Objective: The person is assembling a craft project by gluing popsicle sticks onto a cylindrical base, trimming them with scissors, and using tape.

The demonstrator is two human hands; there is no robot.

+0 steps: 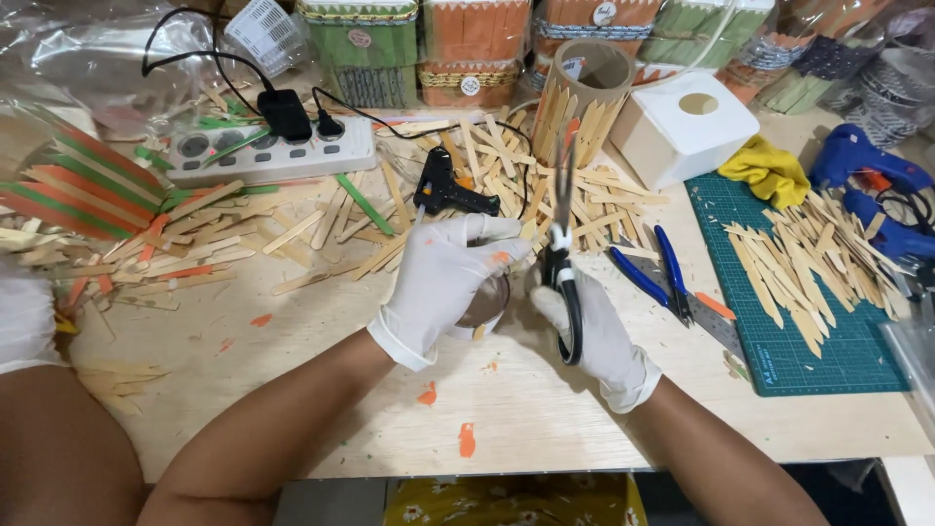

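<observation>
head-worn view, looking down, close

glue gun (pixel 446 190) behind hands, cutting mat (pixel 779 341) right

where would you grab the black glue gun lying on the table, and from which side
Take the black glue gun by its handle, the short leg pointing down toward the person, coming from above on the near side. It lies flat among wooden sticks, nozzle to the left and cord trailing off behind, so the handle looks the freest part.

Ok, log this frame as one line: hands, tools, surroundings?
left hand: gloved, grips clear tape roll | right hand: gloved, holds scissors upright | black glue gun behind | wooden sticks on green cutting mat
</observation>
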